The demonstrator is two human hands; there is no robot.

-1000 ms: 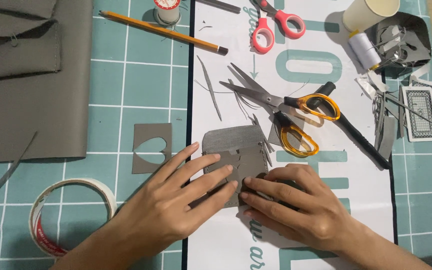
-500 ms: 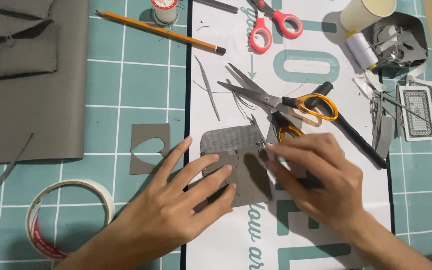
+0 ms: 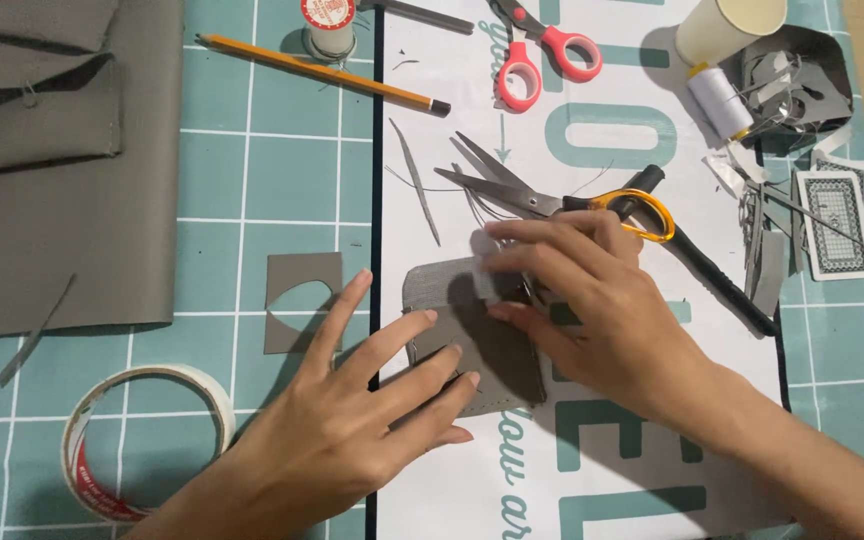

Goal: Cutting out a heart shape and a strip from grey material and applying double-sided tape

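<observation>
Grey leather piece (image 3: 472,340) lies flat under left hand (image 3: 352,420) spread fingers; right hand (image 3: 592,300) pinches its edge.

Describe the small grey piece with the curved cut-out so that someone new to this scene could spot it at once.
Start at the teal cutting mat with its white grid and find the tape roll at lower left. Just above and right of it, beside the left hand's index finger, lies the grey square piece. Unlike the large grey sheet at upper left, it is small, with a rounded hole showing teal.
</observation>
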